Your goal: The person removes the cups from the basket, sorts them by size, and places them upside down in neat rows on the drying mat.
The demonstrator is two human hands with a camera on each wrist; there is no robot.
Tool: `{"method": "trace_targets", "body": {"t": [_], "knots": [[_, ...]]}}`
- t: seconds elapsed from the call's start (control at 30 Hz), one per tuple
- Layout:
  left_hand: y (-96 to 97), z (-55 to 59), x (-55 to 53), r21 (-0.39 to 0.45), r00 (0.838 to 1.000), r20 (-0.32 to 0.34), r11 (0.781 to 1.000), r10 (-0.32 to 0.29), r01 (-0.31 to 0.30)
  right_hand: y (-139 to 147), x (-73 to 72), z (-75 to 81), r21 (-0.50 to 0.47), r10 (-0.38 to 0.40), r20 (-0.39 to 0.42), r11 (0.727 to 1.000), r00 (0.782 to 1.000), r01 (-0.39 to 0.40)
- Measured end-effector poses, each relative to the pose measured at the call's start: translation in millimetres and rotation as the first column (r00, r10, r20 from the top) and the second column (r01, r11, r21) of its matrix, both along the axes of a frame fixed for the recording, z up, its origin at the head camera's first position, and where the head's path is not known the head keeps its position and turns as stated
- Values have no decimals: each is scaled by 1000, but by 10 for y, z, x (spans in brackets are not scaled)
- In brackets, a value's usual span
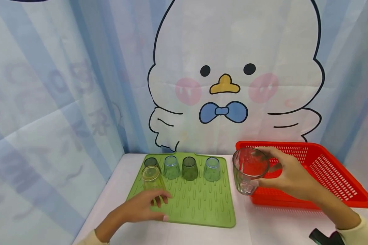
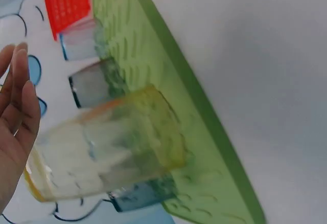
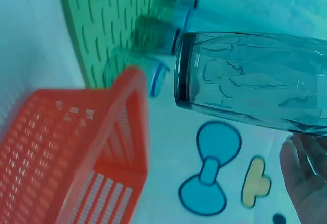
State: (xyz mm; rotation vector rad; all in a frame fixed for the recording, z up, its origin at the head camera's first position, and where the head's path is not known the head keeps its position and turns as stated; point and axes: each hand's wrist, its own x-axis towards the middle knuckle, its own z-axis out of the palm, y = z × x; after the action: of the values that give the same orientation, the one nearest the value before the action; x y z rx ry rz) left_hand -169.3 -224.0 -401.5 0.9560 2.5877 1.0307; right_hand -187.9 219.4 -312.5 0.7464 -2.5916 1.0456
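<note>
My right hand point(image 1: 291, 178) grips a large clear glass point(image 1: 243, 173) in the air, thumb on the near side and fingers around the far side. In the right wrist view the same glass point(image 3: 255, 83) spans the upper right, with part of the hand point(image 3: 306, 170) below it. My left hand point(image 1: 142, 206) hovers over the front left of the green mat point(image 1: 202, 207), fingers apart and loosely bent, holding nothing. Just beyond it a yellow glass point(image 1: 152, 178) stands on the mat; the left wrist view shows a gap between this yellow glass point(image 2: 107, 147) and the hand point(image 2: 18, 106).
Along the mat's back edge stand small tinted glasses, among them a dark grey one point(image 1: 189, 169), a bluish one point(image 1: 171, 168) and a pale blue-green one point(image 1: 212, 170). A red perforated basket point(image 1: 294, 204) stands at the right. A patterned curtain point(image 1: 227, 132) hangs behind the table.
</note>
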Motion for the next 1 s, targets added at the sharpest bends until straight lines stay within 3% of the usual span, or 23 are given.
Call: {"method": "trace_targets", "body": {"t": [0.37, 0.53, 0.77, 1.0], "knots": [[484, 234, 136, 166, 991, -133, 986, 6, 16, -383, 252, -188, -57, 142, -11, 988, 990, -143], [679, 319, 205, 232, 993, -119, 972, -10, 38, -546, 370, -250, -84, 179, 22, 981, 984, -177], [879, 400, 288, 273, 998, -39, 960, -51, 60, -741, 503, -336, -92, 233, 28, 969, 972, -229], [943, 415, 306, 298, 994, -69, 949, -85, 102, -836, 548, -401, -149, 308, 60, 943, 950, -296]]}}
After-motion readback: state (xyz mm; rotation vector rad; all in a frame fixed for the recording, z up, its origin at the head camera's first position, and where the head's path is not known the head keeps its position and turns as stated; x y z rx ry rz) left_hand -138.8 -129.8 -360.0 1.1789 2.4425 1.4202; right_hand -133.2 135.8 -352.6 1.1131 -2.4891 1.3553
